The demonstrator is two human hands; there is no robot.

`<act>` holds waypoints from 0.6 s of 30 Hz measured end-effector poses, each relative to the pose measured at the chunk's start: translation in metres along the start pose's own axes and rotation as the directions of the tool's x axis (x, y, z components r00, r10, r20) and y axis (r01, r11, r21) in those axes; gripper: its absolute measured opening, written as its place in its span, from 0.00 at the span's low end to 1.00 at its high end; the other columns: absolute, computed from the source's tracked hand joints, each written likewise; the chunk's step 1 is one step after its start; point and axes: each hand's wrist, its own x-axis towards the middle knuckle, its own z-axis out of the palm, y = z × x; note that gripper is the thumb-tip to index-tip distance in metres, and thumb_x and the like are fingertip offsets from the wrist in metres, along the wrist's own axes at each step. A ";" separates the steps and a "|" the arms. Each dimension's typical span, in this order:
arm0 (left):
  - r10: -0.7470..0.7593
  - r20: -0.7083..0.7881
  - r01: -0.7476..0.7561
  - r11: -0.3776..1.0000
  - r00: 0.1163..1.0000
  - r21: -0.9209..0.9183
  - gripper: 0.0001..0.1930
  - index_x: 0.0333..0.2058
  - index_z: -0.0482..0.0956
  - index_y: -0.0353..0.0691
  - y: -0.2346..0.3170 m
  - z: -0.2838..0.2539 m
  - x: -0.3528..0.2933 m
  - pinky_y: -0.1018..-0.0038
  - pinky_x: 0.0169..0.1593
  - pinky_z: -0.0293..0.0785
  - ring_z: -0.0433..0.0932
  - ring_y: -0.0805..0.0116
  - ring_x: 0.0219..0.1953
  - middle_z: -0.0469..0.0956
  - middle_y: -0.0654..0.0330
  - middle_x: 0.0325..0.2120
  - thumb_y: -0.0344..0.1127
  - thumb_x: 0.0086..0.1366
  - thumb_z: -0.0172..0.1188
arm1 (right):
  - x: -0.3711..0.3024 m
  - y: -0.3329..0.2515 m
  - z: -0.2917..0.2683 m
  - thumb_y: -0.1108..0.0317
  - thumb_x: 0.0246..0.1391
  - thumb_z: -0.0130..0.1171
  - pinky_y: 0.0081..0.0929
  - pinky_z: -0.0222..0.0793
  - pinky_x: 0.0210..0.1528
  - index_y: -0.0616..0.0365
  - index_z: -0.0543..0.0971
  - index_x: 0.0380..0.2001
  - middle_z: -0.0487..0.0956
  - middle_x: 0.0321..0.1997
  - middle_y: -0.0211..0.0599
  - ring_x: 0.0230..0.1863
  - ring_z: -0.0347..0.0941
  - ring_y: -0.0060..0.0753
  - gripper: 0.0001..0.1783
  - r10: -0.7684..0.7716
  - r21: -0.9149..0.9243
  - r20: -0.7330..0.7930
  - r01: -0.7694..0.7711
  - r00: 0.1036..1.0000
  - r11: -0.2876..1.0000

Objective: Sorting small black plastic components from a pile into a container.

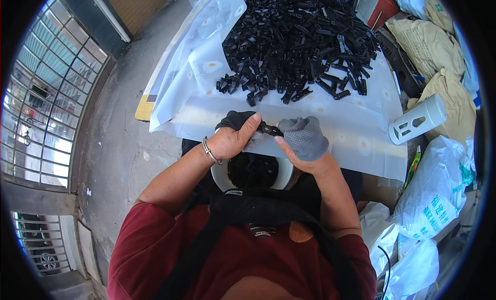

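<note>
Between my two hands is a small, narrow black plastic part [269, 129] with openings along it. My left hand [238, 130], in a black glove with the thumb bare, is closed around one end. The other end is pinched by my right hand [304, 140], which wears a grey dotted glove with its thumb bare. Both hands hover over the near edge of a table covered by a white daisy-print sheet [361, 140]. A large heap of similar black plastic parts [305, 42] lies beyond them. Below my hands stands a white bucket [221, 180] with dark contents I cannot make out.
A white cylinder with cut-outs [417, 119] leans at the table's right edge. White plastic bags [434, 184] and tan sacks [426, 44] crowd the right side. The sheet is bunched up at the far left. Left of the table are concrete floor [124, 109] and a barred gate [57, 88].
</note>
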 end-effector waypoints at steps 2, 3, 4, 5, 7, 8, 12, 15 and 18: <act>0.026 0.022 -0.027 0.999 0.999 0.047 0.21 0.30 0.74 0.33 0.003 0.000 0.000 0.69 0.30 0.67 0.69 0.57 0.21 0.73 0.50 0.18 0.45 0.66 0.39 | 0.001 0.000 0.000 0.60 0.47 0.55 0.36 0.63 0.33 0.56 0.77 0.28 0.75 0.27 0.38 0.29 0.69 0.43 0.11 -0.044 -0.028 -0.008 0.044 0.999 0.999; 0.026 0.022 -0.027 0.999 0.999 0.047 0.21 0.30 0.74 0.33 0.003 0.000 0.000 0.69 0.30 0.67 0.69 0.57 0.21 0.73 0.50 0.18 0.45 0.66 0.39 | 0.001 0.000 0.000 0.61 0.46 0.55 0.35 0.63 0.33 0.56 0.76 0.28 0.74 0.26 0.38 0.28 0.68 0.42 0.10 -0.086 -0.059 -0.017 0.085 0.996 0.995; 0.080 -0.002 -0.079 0.994 0.997 0.078 0.20 0.29 0.74 0.33 0.002 0.001 -0.001 0.68 0.30 0.67 0.70 0.55 0.22 0.73 0.49 0.19 0.44 0.66 0.39 | 0.002 -0.002 0.001 0.61 0.46 0.55 0.35 0.63 0.33 0.56 0.76 0.28 0.74 0.26 0.38 0.28 0.68 0.42 0.10 -0.086 -0.059 -0.016 0.085 0.996 0.995; 0.134 -0.025 -0.131 0.985 0.991 0.110 0.19 0.29 0.74 0.34 0.001 0.002 -0.001 0.67 0.30 0.67 0.71 0.52 0.23 0.73 0.47 0.20 0.42 0.66 0.39 | 0.004 -0.007 0.003 0.62 0.45 0.55 0.35 0.63 0.33 0.56 0.76 0.27 0.74 0.25 0.38 0.29 0.69 0.42 0.09 -0.061 -0.120 0.029 0.064 0.998 0.991; 0.160 -0.056 -0.145 0.966 0.986 0.216 0.17 0.29 0.74 0.34 0.001 0.010 -0.002 0.66 0.30 0.67 0.71 0.50 0.24 0.73 0.46 0.21 0.40 0.65 0.40 | 0.004 -0.014 0.009 0.62 0.45 0.55 0.34 0.63 0.33 0.55 0.75 0.26 0.74 0.25 0.38 0.29 0.69 0.42 0.09 -0.030 -0.183 0.072 0.043 0.997 0.982; 0.189 -0.085 -0.153 0.935 0.978 0.321 0.16 0.28 0.74 0.34 0.000 0.013 -0.003 0.64 0.31 0.68 0.72 0.47 0.26 0.73 0.44 0.22 0.38 0.64 0.40 | 0.001 -0.014 0.017 0.62 0.46 0.55 0.34 0.63 0.35 0.54 0.76 0.27 0.75 0.27 0.36 0.32 0.69 0.42 0.09 -0.061 -0.236 0.113 0.087 0.992 0.968; 0.143 0.018 -0.141 0.933 0.989 0.330 0.16 0.27 0.73 0.34 -0.001 0.005 -0.009 0.61 0.32 0.67 0.71 0.46 0.28 0.73 0.45 0.22 0.38 0.63 0.41 | 0.000 -0.018 0.036 0.61 0.46 0.53 0.36 0.64 0.34 0.54 0.74 0.25 0.74 0.26 0.38 0.31 0.70 0.43 0.09 -0.138 -0.093 -0.040 0.134 0.990 0.987; 0.085 0.252 -0.196 0.867 0.964 0.459 0.19 0.29 0.72 0.34 -0.014 -0.022 -0.013 0.62 0.35 0.67 0.71 0.45 0.30 0.73 0.45 0.25 0.43 0.65 0.39 | 0.009 -0.021 0.021 0.61 0.48 0.53 0.39 0.65 0.38 0.55 0.75 0.27 0.75 0.29 0.39 0.33 0.70 0.45 0.10 -0.035 0.081 0.249 0.015 0.968 0.997; 0.028 0.096 -0.089 0.680 0.995 0.728 0.20 0.32 0.74 0.35 -0.019 -0.035 -0.001 0.63 0.37 0.69 0.73 0.47 0.33 0.75 0.46 0.28 0.49 0.62 0.45 | 0.020 0.017 0.010 0.64 0.48 0.52 0.38 0.65 0.41 0.60 0.75 0.32 0.75 0.34 0.44 0.38 0.70 0.48 0.12 0.054 -0.203 0.097 -0.034 0.994 0.979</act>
